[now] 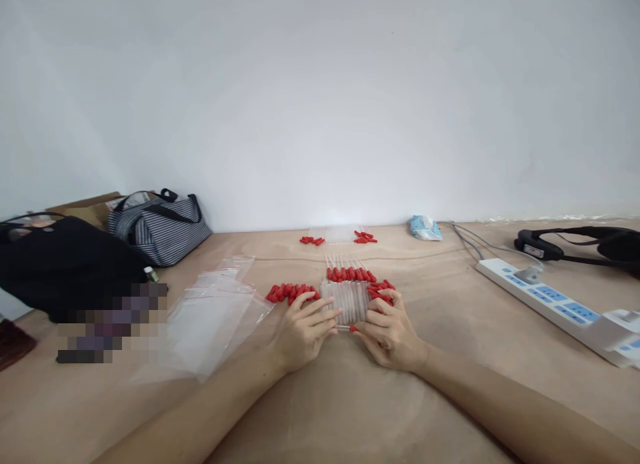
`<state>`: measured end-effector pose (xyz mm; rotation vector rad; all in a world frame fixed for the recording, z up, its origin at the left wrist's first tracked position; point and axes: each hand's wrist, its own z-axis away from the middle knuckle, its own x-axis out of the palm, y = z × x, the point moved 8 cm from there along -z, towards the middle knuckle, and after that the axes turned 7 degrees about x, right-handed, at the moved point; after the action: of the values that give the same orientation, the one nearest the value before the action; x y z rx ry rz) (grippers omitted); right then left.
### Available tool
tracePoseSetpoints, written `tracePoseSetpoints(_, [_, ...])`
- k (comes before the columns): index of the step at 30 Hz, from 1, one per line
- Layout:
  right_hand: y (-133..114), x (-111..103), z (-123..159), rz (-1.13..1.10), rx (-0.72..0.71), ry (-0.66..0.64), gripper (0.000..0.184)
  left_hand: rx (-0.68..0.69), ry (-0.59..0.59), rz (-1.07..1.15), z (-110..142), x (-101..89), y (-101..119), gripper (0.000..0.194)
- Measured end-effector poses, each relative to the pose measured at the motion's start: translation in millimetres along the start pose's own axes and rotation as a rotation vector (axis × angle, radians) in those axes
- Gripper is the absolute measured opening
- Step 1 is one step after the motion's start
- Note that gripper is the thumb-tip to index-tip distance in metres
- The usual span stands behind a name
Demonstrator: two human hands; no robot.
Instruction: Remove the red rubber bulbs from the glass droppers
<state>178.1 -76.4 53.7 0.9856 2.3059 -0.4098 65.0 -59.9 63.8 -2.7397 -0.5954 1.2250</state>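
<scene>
Glass droppers with red rubber bulbs lie side by side in a stack (pixel 345 299) on the table, their clear tubes crosswise. Red bulbs (pixel 290 292) stick out at its left end, and more show at the right, partly behind my fingers. In front of the stack lies one dropper (pixel 345 328), its red bulb pinched by my right hand (pixel 393 331). My left hand (pixel 306 327) has its fingers bent over the stack's left part, near that dropper's glass end; whether it grips it is hidden. Just behind, a row of droppers (pixel 350 275) points away from me.
Clear zip bags (pixel 210 324) are spread at left, near a striped bag (pixel 167 231) and a black bag (pixel 75 264). More droppers (pixel 340 235) lie by the wall. A blue-white crumpled item (pixel 425 228), power strip (pixel 540 294) and black strapped device (pixel 580 245) are at right.
</scene>
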Motion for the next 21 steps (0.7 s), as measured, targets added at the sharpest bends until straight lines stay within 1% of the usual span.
tracePoseSetpoints(3, [15, -8, 4, -0.009, 0.088, 0.042, 0.020, -0.084, 0.028, 0.003, 6, -3.0, -11, 0.014])
tracePoseSetpoints(6, [43, -17, 8, -0.051, 0.253, 0.107, 0.014, -0.186, 0.039, 0.018, 14, -0.7, -22, 0.016])
tracePoseSetpoints(9, [74, -17, 13, -0.162, 0.405, 0.174, 0.021, -0.248, 0.039, 0.040, 17, 5.4, -27, 0.022])
tracePoseSetpoints(12, [104, -13, 18, -0.211, 0.528, 0.259, 0.027, -0.323, 0.072, -0.005, 18, 7.1, -32, 0.032])
tracePoseSetpoints(14, [121, -7, 22, -0.216, 0.609, 0.269, 0.030, -0.332, 0.086, -0.021, 16, 8.8, -32, 0.037])
tracePoseSetpoints(17, [140, 3, 29, -0.263, 0.730, 0.251, 0.033, -0.315, 0.107, -0.011, 11, 13.5, -31, 0.038])
tracePoseSetpoints(21, [151, 9, 35, -0.336, 0.868, 0.227, 0.034, -0.315, 0.173, -0.011, -2, 18.8, -29, 0.032])
